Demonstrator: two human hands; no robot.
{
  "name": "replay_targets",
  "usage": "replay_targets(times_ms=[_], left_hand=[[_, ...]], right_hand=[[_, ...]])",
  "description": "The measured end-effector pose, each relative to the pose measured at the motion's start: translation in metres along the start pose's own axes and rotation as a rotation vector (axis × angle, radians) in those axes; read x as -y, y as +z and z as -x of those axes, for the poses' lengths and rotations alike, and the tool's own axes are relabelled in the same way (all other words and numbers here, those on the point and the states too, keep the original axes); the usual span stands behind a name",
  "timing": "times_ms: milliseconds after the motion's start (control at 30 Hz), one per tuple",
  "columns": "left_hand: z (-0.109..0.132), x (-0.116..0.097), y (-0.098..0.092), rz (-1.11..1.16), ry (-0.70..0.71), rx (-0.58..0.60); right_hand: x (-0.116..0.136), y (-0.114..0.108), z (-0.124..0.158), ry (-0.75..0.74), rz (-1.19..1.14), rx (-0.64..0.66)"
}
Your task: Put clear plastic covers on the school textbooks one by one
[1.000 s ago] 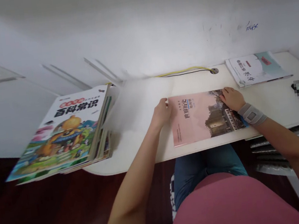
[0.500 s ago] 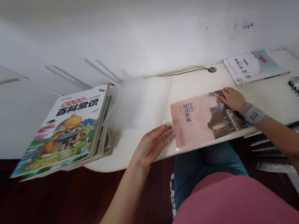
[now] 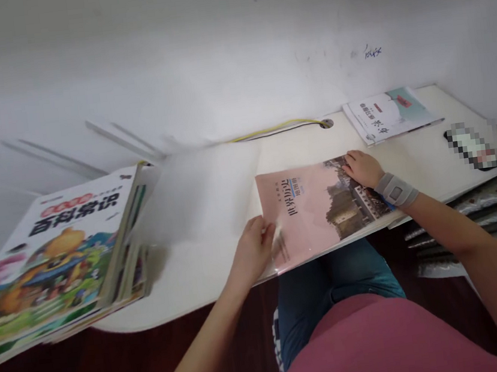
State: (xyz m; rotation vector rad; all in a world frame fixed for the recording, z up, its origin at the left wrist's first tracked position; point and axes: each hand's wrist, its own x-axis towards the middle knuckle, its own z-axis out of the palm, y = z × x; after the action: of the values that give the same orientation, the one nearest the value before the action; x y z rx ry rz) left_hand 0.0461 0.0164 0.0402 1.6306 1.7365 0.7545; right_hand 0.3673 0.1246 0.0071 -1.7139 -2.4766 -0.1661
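A pink book with a picture of a stone wall lies flat near the front edge of the table. My left hand is at its left edge, thumb and fingers curled together on that edge. On the opposite side, my right hand holds the upper right part of the book; some of its fingertips are hidden. A grey band wraps the right wrist. Left of the book is a translucent plastic sheet, reaching toward a stack of books with a colourful cartoon cover on top.
The white table stands against a wall. At the back right lies a white and green book with a pen by its edge. A phone, partly blurred, lies further right. Cables run to a hole at the back.
My left hand has closed from spread fingers onto the book's left edge. The right hand stays on the book. The whole view has shifted, with things appearing further left.
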Motion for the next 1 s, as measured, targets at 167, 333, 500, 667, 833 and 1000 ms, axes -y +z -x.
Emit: replay_targets(times_ms=[167,333,500,667,833,1000], left_hand=[[0.035,-0.001,0.000,0.182,-0.203,0.100],[0.090,0.026,-0.003,0.198,-0.487,0.299],[0.113,0.045,0.021,0.417,-0.572,0.234],[0.115,0.032,0.036,0.530,-0.566,0.031],[0.116,0.005,0.039,0.826,-0.684,-0.060],[0.094,-0.029,0.016,0.861,-0.590,-0.094]], right_hand=[[0.006,-0.008,0.022,-0.052,-0.002,0.025],[0.018,-0.010,0.063,-0.120,-0.017,-0.030],[0.024,-0.008,0.076,-0.120,-0.051,-0.062],[0.023,-0.007,0.075,-0.113,-0.121,-0.088],[0.024,-0.007,0.072,-0.092,-0.158,-0.096],[-0.003,-0.009,0.068,-0.087,-0.277,-0.093]])
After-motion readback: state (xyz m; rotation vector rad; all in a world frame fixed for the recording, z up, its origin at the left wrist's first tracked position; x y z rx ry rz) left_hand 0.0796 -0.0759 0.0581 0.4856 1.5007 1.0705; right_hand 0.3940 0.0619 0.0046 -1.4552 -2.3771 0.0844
